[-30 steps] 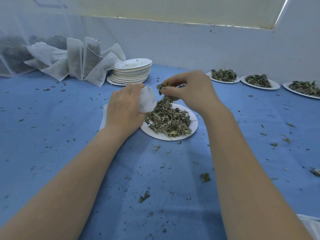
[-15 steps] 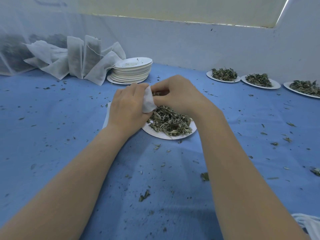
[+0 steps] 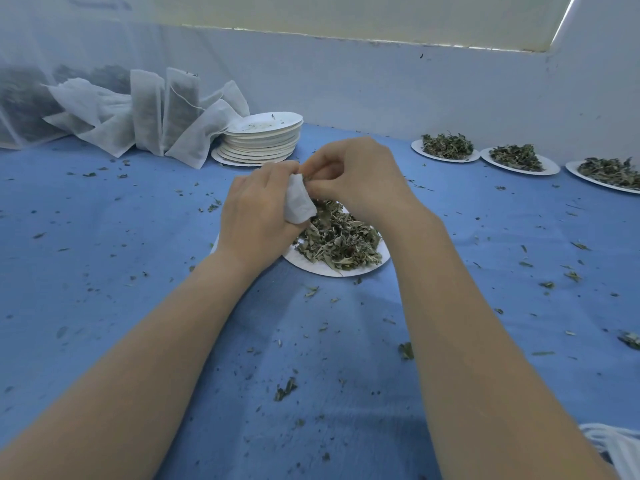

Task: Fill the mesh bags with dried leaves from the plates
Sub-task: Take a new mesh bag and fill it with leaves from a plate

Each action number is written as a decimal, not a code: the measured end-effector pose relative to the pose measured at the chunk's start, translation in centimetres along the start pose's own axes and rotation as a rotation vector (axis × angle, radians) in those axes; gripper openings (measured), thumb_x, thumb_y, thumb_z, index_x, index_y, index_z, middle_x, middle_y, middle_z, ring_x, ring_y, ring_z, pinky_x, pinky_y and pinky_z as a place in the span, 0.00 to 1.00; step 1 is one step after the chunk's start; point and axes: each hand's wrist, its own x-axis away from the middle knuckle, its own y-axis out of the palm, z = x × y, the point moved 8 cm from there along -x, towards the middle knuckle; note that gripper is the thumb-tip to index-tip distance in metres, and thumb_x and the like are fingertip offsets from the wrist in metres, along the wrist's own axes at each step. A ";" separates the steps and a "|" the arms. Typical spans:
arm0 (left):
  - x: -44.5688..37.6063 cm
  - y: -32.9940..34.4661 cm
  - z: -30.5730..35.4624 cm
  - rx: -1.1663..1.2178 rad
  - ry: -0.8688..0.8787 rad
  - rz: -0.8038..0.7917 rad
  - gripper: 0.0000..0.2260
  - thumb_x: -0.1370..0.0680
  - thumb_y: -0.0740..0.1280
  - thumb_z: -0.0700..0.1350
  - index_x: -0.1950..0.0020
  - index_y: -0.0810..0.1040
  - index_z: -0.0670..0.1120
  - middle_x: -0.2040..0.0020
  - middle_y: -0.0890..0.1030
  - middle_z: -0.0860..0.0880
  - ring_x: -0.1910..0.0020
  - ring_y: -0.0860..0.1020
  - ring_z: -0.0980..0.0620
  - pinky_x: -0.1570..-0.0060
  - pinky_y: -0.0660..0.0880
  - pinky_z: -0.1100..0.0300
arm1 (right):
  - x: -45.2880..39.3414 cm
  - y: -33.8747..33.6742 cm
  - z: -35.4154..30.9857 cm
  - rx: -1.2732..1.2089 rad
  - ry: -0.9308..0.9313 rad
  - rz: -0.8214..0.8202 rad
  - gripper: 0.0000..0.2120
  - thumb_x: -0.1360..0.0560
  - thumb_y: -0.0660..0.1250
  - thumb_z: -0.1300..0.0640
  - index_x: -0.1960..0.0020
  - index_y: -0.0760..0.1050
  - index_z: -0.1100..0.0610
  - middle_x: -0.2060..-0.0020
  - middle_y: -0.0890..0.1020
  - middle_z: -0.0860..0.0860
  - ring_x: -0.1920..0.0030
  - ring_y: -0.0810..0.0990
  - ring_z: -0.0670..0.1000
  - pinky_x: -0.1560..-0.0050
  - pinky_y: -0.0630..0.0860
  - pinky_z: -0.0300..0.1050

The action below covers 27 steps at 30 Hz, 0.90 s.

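The left hand [image 3: 258, 220] gripped a small white mesh bag [image 3: 297, 204], with its fingers curled round it, just above the near white paper plate [image 3: 332, 270]. This plate, which lay on the blue cloth-covered surface [image 3: 104, 271], is the landmark for the places here. The right hand [image 3: 360, 176] was at the mouth of the bag, and its fingertips pinched a few dried green leaves [image 3: 337, 239] there; how much it held I could not tell. The bag touched the left edge of the heap on the plate.

As far as I could judge, the task was in its middle part. Behind the plate and to its left, a stack of empty white plates [image 3: 263, 140] stood, and beside the stack several filled white mesh bags [image 3: 166, 112] leaned together, so many portions seemed already finished. The heap on the near plate was large, so this bag probably needed many more pinches. Behind the plate and to its right, three more plates of dried leaves [image 3: 446, 147] waited untouched in a row. Crumbs of leaf were scattered on the surface all around the plate.
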 end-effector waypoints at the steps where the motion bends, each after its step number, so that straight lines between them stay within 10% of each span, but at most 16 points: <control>1: 0.0 0.0 -0.1 0.023 -0.024 -0.002 0.22 0.33 0.67 0.47 0.43 0.76 0.37 0.52 0.80 0.41 0.53 0.77 0.41 0.53 0.68 0.52 | 0.1 0.1 0.0 0.012 -0.003 -0.016 0.06 0.32 0.73 0.59 0.58 0.81 0.49 0.66 0.81 0.42 0.64 0.78 0.39 0.65 0.71 0.26; 17: 0.0 0.1 -3.5 0.308 -0.386 0.077 0.17 0.33 0.74 0.48 0.47 0.74 0.52 0.54 0.77 0.58 0.52 0.76 0.53 0.55 0.70 0.59 | 1.1 0.1 0.2 -0.051 -0.028 -0.110 0.19 0.32 0.68 0.61 0.48 0.81 0.41 0.54 0.80 0.36 0.49 0.77 0.40 0.52 0.72 0.31; 27: -0.1 0.0 -1.7 0.227 -0.195 0.022 0.20 0.34 0.75 0.44 0.43 0.76 0.44 0.52 0.80 0.48 0.54 0.76 0.48 0.57 0.69 0.61 | 0.4 -0.5 -0.6 0.024 -0.068 -0.035 0.10 0.30 0.71 0.62 0.54 0.84 0.49 0.71 0.78 0.37 0.69 0.74 0.35 0.64 0.68 0.25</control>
